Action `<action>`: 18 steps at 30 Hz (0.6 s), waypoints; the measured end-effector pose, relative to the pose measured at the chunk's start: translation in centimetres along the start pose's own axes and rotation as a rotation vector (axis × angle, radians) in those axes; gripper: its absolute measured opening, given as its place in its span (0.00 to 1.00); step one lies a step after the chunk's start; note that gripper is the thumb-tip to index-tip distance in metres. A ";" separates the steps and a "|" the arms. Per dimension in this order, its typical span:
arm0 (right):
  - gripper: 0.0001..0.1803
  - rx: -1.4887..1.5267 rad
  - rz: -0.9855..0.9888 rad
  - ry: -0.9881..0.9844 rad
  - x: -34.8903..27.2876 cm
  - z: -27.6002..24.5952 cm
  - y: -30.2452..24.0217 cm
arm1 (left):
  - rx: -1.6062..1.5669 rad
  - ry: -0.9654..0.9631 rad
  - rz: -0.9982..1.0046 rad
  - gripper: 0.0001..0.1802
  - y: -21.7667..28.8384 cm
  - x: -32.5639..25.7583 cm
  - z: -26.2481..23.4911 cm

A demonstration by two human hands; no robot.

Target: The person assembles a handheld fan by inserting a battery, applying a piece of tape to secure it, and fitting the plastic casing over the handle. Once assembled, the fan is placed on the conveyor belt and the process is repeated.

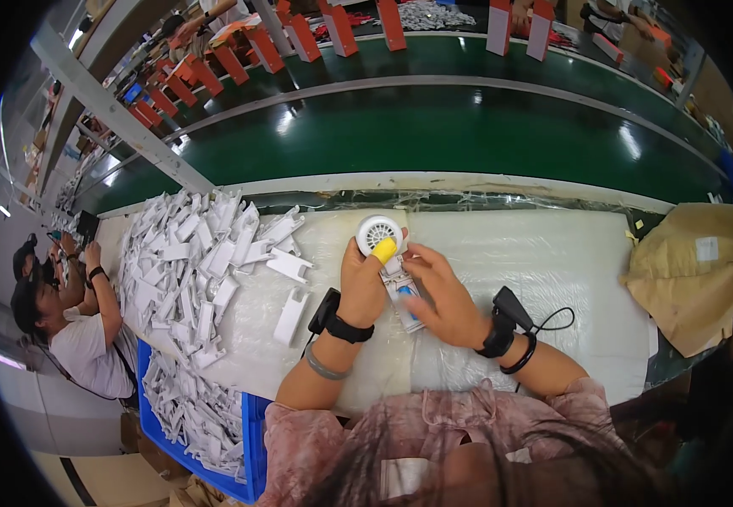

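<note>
My left hand grips a small white handheld fan just under its round grille, a yellow cover on the thumb lying against the grille's edge. Below, the fan's handle stands exposed, with a blue part showing inside it. My right hand is closed about the handle's right side, its fingertips at the fan's neck; they partly hide the handle. To the left lies a large heap of white plastic shells. One loose white shell rests apart from it, near my left wrist.
A blue crate full of similar white pieces stands at the lower left. Beyond the plastic-covered table runs a green conveyor belt, with orange-and-white boxes along its far side. Brown paper lies right; a co-worker works left.
</note>
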State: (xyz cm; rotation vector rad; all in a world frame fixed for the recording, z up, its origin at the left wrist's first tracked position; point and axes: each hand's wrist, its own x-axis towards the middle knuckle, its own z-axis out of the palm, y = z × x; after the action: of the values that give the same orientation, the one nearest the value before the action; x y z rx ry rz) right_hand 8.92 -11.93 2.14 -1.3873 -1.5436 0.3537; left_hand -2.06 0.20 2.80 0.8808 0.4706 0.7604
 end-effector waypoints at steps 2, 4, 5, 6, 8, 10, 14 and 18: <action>0.22 0.142 0.057 0.038 0.2 -0.4 0.5 | -0.030 -0.005 -0.003 0.18 -0.1 0.0 0.2; 0.16 0.284 0.187 0.132 0.3 -0.9 0.9 | -0.106 0.005 -0.017 0.18 -0.2 0.2 0.2; 0.14 0.219 0.165 0.169 0.3 -1.0 1.6 | -0.108 0.006 -0.014 0.18 -0.4 0.4 -0.1; 0.14 0.217 0.162 0.165 0.3 -1.2 2.1 | -0.106 -0.010 -0.032 0.18 -0.7 0.5 -0.5; 0.13 0.254 0.170 0.193 0.6 -1.3 2.7 | -0.113 -0.014 -0.034 0.18 -0.9 0.8 -1.2; 0.13 0.310 0.162 0.178 1.0 -1.2 2.6 | -0.083 0.016 -0.050 0.17 -1.0 1.0 -1.5; 0.12 0.323 0.143 0.203 0.8 -1.4 3.2 | -0.003 -0.016 -0.032 0.18 -1.5 1.3 -1.4; 0.12 0.303 0.189 0.249 1.0 -2.6 3.1 | 0.059 -0.005 -0.068 0.20 -1.9 0.5 -1.1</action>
State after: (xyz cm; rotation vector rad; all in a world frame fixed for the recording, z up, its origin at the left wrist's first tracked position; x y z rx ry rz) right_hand 12.97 -11.09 1.51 -1.2857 -1.1091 0.4889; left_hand -1.68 0.38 0.60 0.9165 0.5185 0.6846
